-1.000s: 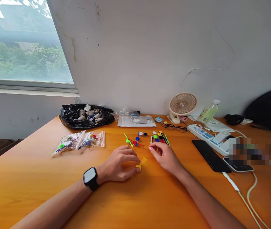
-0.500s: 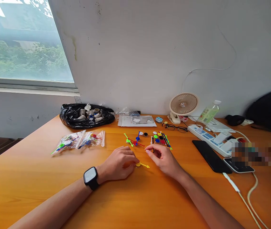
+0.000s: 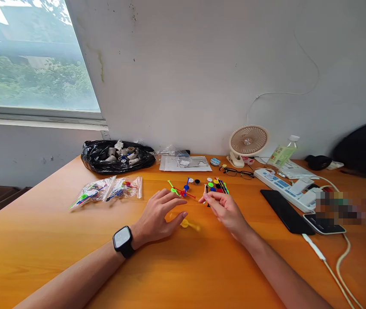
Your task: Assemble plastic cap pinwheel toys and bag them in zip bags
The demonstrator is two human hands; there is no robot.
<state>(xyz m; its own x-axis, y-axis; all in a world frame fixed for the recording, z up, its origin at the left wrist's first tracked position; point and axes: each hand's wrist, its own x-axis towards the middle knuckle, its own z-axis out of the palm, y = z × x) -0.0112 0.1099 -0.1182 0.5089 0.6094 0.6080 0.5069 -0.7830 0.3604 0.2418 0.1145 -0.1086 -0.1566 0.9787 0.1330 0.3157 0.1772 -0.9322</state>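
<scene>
My left hand [image 3: 160,216] is open above the wood table, thumb and fingers apart, holding nothing. Just right of its thumb is a yellow arrow spinner [image 3: 185,223], its pointer blurred. Thumb and fingers of my right hand [image 3: 226,210] are drawn together; anything between them is hidden. Its fingertips are beside a white arrow pointer [image 3: 205,189] and a black one [image 3: 207,202]. Beyond the hands, green, red and blue arrow spinners [image 3: 183,193] lie close together. Coloured round bases [image 3: 211,185] and a row of arrow pointers [image 3: 224,186] lie farther right.
Two clear zip bags [image 3: 94,191] of coloured parts lie on the left. A black plastic bag [image 3: 89,156] with cardboard tubes is behind them. To the right are a clip fan [image 3: 249,140], glasses [image 3: 236,172], a power strip [image 3: 276,184], a phone [image 3: 287,210] and cables.
My left hand has lifted off the yellow spinner and spread its fingers; the spinner's pointer is now blurred. My right hand has shifted slightly right, its thumb and fingers coming together.
</scene>
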